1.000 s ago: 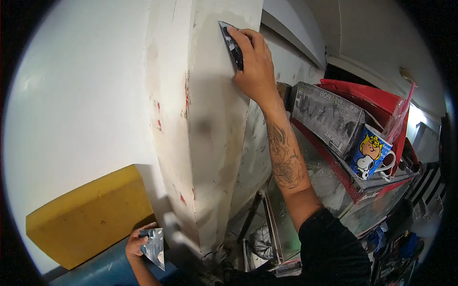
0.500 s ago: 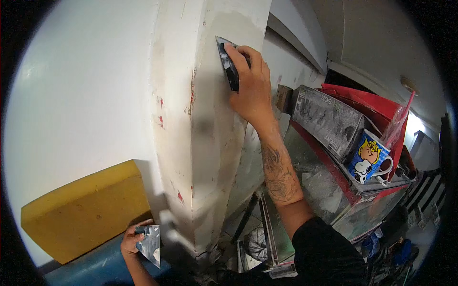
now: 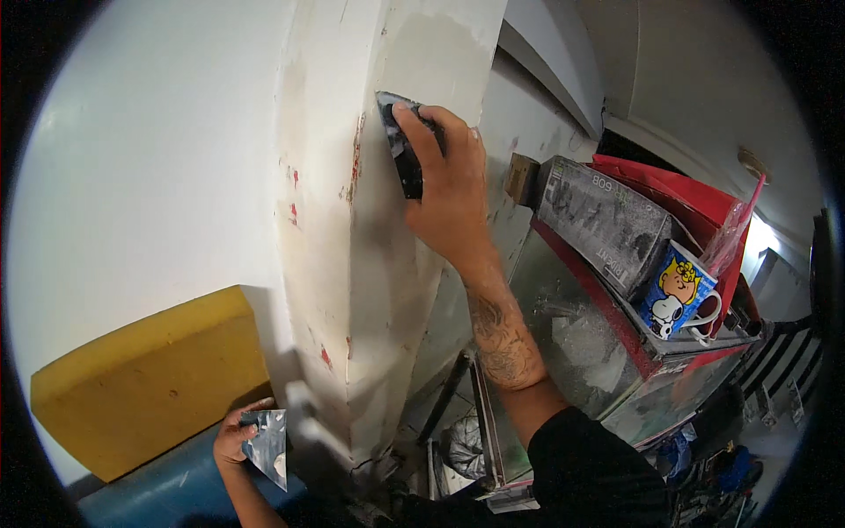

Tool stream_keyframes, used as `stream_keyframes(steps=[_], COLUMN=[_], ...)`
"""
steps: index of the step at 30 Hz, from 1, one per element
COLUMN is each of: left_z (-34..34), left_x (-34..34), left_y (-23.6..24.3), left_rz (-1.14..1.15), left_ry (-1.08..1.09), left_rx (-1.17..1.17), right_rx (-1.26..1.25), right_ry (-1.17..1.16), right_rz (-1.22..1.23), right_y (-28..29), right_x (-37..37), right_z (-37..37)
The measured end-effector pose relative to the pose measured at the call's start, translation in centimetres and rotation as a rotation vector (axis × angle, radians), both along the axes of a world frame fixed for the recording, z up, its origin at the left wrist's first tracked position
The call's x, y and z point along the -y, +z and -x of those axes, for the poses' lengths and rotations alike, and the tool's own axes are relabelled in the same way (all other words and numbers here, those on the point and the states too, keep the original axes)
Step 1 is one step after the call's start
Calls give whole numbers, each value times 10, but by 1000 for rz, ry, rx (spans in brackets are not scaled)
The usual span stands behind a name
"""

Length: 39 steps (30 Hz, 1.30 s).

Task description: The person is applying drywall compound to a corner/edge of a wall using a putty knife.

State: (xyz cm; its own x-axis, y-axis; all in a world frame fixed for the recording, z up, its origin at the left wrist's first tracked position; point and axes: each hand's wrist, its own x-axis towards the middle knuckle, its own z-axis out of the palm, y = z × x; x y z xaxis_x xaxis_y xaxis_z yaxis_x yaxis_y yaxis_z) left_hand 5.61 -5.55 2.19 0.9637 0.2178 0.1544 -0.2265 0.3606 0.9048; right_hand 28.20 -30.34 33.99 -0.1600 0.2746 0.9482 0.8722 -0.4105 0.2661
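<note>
My right hand (image 3: 453, 189) is closed around a dark putty knife (image 3: 407, 167), its blade against the side face of a white wall column (image 3: 378, 290). That blade lies close to the column's front corner, where chipped paint and reddish scrapes show. Above it, a greyish patch marks the column's upper face. Low on the left, my left hand (image 3: 231, 440) grips a second putty knife (image 3: 273, 459), a wide metal blade with whitish smears of paste on it. Its handle is hidden by my fingers.
Behind my left hand is a yellow cushion (image 3: 154, 387) above a blue one (image 3: 158, 493). On the right stands a dusty glass tank (image 3: 581, 352), with a grey box (image 3: 603, 224), a red bag (image 3: 669, 194) and a blue cartoon mug (image 3: 676, 295) on top.
My right hand has moved down and left along the column with its putty knife, nearer the corner. The left hand keeps its hold; the whole view has shifted slightly.
</note>
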Motion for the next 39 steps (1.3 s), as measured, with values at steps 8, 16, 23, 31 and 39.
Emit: stream_keyframes(steps=[8,16,23,31,39], left_z=[1,2,2,2,-1], left_x=[-7,-6,-5,0,-2], left_y=[-13,-10,-9,0,-2], left_rz=[35,55,54,59,62], left_ry=[-13,-40,-42,-36,-31], left_rx=[-9,17,36,25,38], right_rx=[-38,-81,-57,-91,-155], right_ry=[-2,-9,-12,-37,8], right_rz=[42,77,109,104,159], right_y=[-14,-35,-58,-83,-116], right_x=[-1,1,1,1,4], right_z=[7,10,7,10,20])
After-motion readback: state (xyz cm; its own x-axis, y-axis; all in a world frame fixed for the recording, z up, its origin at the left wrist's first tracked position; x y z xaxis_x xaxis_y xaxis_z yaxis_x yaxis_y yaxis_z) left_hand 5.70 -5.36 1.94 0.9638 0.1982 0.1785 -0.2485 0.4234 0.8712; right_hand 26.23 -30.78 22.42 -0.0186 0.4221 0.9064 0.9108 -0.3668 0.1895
